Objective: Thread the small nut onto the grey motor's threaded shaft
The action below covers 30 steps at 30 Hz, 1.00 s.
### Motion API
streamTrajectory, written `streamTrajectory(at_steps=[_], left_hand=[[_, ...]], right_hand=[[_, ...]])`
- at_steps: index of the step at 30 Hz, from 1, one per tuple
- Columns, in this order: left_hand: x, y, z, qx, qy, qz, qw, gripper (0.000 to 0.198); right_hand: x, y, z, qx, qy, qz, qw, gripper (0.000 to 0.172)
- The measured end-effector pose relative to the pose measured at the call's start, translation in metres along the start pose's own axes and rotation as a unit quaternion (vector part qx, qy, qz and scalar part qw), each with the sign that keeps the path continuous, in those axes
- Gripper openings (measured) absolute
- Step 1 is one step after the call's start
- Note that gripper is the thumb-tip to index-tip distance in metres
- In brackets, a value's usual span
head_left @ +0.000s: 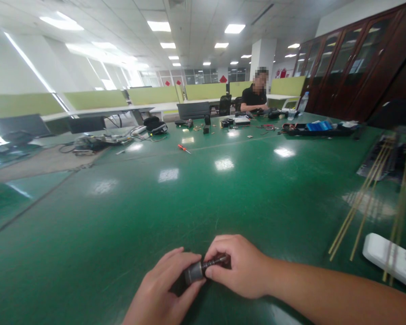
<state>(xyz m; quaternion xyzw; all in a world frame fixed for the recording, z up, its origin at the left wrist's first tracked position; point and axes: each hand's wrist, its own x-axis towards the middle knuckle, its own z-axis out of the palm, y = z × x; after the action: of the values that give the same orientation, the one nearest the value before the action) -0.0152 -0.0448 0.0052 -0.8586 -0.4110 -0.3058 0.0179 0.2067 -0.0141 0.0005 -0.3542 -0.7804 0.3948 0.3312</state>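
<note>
A dark grey metal cylinder (194,272) with a thin, ridged shaft (214,262) on its right lies sideways just above the green tabletop, close to the near edge of the view. My left hand (171,282) grips the cylinder between thumb and fingers. On the shaft side, my right hand (240,266) is curled closed, with its thumb and index finger pinching the shaft. The two hands nearly meet over the part. My right fingers hide some of the shaft's outer end, and its exact kind is unclear.
A red-handled screwdriver (184,148) lies mid-table. Long thin sticks (362,198) and a white case (392,259) are on the right. Beyond are a black tray (320,131), a cable pile (98,142) and small black parts (206,128). A person (255,97) sits across the table.
</note>
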Motion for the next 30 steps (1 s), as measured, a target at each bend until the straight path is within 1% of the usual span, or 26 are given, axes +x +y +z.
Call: streamTrajectory(at_steps=[9, 16, 26, 30], left_hand=[[-0.0032, -0.0016, 0.0025, 0.009, -0.001, -0.016, 1.0, 0.022], [-0.0034, -0.0001, -0.0011, 0.008, 0.012, -0.021, 1.0, 0.021], [-0.0038, 0.0, -0.0041, 0.01, 0.009, -0.011, 1.0, 0.021], [-0.0036, -0.0011, -0.0044, 0.025, 0.014, -0.004, 1.0, 0.021]], right_hand=[[0.0001, -0.0008, -0.002, 0.004, 0.001, -0.009, 1.0, 0.008], [-0.0007, 0.0023, 0.0003, -0.003, 0.003, -0.01, 1.0, 0.007], [0.0002, -0.0005, -0.0006, -0.014, -0.006, 0.002, 1.0, 0.007], [-0.0004, 0.0011, -0.0001, -0.015, 0.0, -0.002, 1.0, 0.008]])
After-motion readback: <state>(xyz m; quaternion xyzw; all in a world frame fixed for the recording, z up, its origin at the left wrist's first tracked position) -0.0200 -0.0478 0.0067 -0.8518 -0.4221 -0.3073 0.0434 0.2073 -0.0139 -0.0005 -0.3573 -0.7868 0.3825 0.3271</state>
